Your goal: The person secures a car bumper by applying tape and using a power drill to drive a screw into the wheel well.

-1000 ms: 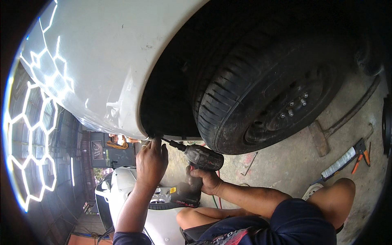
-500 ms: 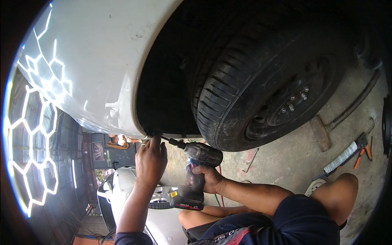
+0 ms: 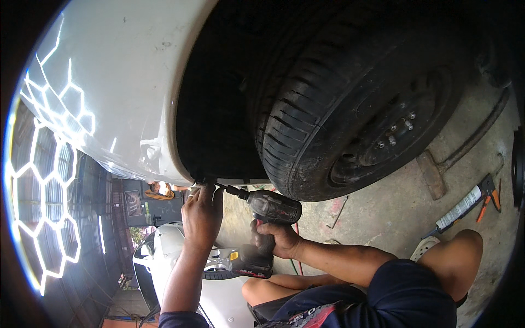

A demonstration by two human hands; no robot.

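My right hand (image 3: 283,239) is wrapped round the grip of a black cordless drill driver (image 3: 274,206). Its long thin bit (image 3: 224,187) points left, to the lower corner of the white car's bumper (image 3: 128,109) where it meets the dark wheel arch (image 3: 210,126). At that corner my left hand (image 3: 202,216) is raised, with its fingers closed together by the bit's tip. What those fingertips pinch, and the spot the tip meets, are hidden behind them. Right of the bit stands the black tyre (image 3: 295,136) on its dark steel wheel.
On the concrete floor (image 3: 377,216) lie a hammer (image 3: 432,175), a caulking gun (image 3: 465,208) with orange handles and a thin bent rod (image 3: 340,212). A second, light-coloured car (image 3: 224,298) stands beyond my left arm. Another person (image 3: 158,188) shows far back.
The view has shifted slightly, so the bumper and tyre sit a little differently in it. Both hands keep their places, and the bit stays at the bumper corner.
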